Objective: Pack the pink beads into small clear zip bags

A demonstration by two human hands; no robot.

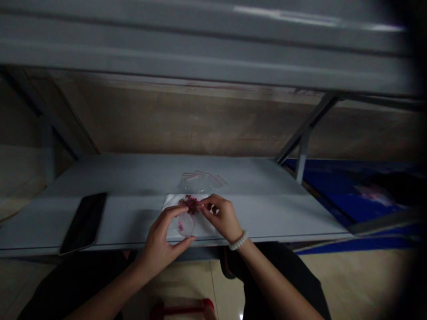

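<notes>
Forearms (103, 298) over a grey table (133, 178); white sheet (171, 226) on it, phone (83, 223) left of the sheet, clear bags (200, 181) behind. Left hand (160, 249) half open around a small clear bag (186, 224); right hand (222, 218) pinched at pink beads (190, 204), hold unclear.

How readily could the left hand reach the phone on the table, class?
Probably yes: the left hand is near the black smartphone, with only grey table top between them.

Left hand (160, 251) cupped, right hand (222, 218) pinching.
</notes>
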